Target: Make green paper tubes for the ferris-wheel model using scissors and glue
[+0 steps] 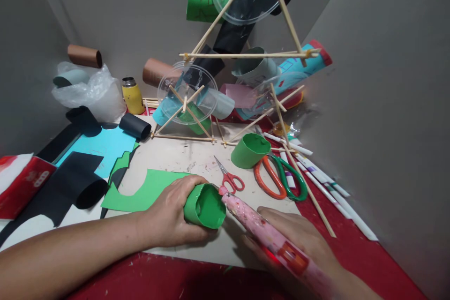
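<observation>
My left hand [176, 211] is wrapped round a short green paper tube [205, 206], its open end turned toward the right. My right hand [298, 239] holds a pink glue gun [260, 225], whose tip is at the tube's upper right rim. Behind the tube lie small red-handled scissors [231, 180]. Farther right rest large scissors with orange and green handles [281, 178], beside a second green tube [250, 151]. A cut green sheet [140, 192] extends leftward from beneath my left hand.
Stick frames [246, 55] with clear plastic discs and coloured tubes rise at the back. Black tubes [135, 125], blue paper [101, 147] and a yellow bottle [132, 96] are on the left. White rolled sticks [337, 197] lie along the right wall.
</observation>
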A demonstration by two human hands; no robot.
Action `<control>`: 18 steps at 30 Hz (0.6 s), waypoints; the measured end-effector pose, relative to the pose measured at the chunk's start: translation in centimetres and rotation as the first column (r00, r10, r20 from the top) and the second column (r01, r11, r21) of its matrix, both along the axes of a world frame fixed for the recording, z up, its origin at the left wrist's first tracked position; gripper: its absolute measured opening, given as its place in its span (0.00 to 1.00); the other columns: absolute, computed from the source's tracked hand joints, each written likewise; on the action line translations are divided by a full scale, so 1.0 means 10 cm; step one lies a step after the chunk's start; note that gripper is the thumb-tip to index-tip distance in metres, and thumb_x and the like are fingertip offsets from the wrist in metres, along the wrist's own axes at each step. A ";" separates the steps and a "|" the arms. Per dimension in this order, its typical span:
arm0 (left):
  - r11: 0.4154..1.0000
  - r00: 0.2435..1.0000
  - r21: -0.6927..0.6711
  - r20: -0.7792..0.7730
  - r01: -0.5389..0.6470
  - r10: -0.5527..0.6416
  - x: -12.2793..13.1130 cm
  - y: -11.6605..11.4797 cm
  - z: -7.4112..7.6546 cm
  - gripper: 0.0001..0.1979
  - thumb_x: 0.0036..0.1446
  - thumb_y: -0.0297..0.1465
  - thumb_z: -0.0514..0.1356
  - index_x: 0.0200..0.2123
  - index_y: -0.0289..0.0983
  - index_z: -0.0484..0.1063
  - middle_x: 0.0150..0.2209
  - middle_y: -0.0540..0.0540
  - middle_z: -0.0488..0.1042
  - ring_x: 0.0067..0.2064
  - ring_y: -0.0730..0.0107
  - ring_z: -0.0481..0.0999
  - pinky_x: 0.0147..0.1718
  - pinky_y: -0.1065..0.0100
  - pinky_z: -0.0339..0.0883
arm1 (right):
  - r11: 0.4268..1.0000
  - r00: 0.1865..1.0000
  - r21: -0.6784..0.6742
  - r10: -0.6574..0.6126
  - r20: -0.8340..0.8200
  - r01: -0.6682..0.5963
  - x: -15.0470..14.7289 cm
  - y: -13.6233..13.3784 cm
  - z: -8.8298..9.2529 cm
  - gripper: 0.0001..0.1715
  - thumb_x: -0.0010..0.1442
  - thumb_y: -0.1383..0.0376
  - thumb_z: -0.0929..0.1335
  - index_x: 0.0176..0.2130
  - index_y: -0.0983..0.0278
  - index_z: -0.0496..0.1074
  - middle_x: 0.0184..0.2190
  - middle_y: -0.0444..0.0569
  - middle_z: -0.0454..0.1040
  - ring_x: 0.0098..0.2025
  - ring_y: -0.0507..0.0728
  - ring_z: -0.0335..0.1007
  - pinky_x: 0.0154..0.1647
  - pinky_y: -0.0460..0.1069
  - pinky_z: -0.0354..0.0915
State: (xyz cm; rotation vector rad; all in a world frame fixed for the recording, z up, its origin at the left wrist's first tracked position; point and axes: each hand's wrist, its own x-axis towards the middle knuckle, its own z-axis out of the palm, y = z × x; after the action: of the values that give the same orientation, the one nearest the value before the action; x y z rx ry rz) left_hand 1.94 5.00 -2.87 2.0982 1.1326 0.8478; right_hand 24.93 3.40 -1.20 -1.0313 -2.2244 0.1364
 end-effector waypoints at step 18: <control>0.999 1.000 0.049 0.022 -0.002 0.001 -0.01 0.00 -0.04 0.32 0.41 0.32 0.70 0.50 0.42 0.62 0.44 0.48 0.76 0.44 0.60 0.76 0.45 0.61 0.68 | 0.998 0.995 0.000 -0.067 0.071 0.067 0.01 -0.01 0.04 0.22 0.60 0.62 0.62 0.17 0.60 0.57 0.12 0.38 0.59 0.12 0.47 0.57 0.14 0.42 0.55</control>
State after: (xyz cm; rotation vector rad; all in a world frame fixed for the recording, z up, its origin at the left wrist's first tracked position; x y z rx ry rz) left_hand 1.85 5.02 -3.31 2.1230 1.1130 0.9061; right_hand 25.00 3.28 -0.85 -1.1268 -2.2503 0.0738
